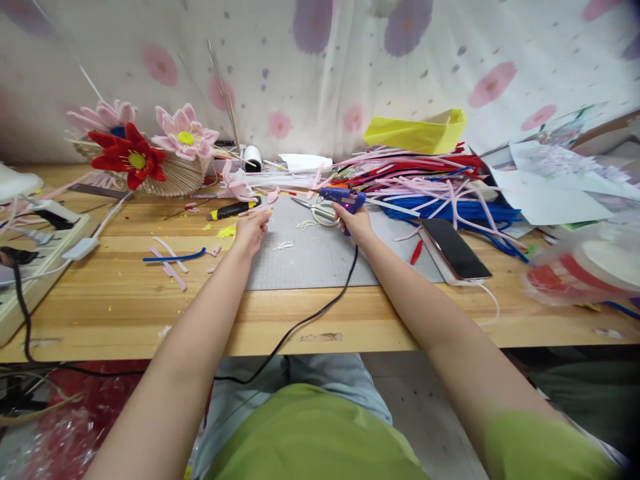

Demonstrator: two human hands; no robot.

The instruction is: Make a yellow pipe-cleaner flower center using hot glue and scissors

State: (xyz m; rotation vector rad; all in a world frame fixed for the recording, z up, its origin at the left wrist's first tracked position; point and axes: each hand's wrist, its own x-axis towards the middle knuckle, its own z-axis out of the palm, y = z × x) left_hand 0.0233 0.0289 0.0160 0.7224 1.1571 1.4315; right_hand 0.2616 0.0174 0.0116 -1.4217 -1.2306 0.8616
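Observation:
My right hand [356, 221] is wrapped round the handle of a blue hot glue gun [343, 197], whose nozzle points left over the grey cutting mat [300, 270]. From its grip a black cord runs down across the table edge. My left hand [251, 232] is closed in a pinch at the mat's left side; a thin pale pink bit shows by the fingertips, too small to make out. Scissors [324, 213] lie open beside the glue gun. Behind my left hand rests a yellow-and-black utility knife [234, 209]. Small white scraps [283, 246] lie on the mat.
Pipe cleaners [435, 183] in several colours are heaped at the back right, with a phone [456, 248] in front. Pink and red fuzzy flowers [134, 159] stand at the back left. A power strip [45, 267] lies far left; a plastic-wrapped tub [585, 270] sits far right.

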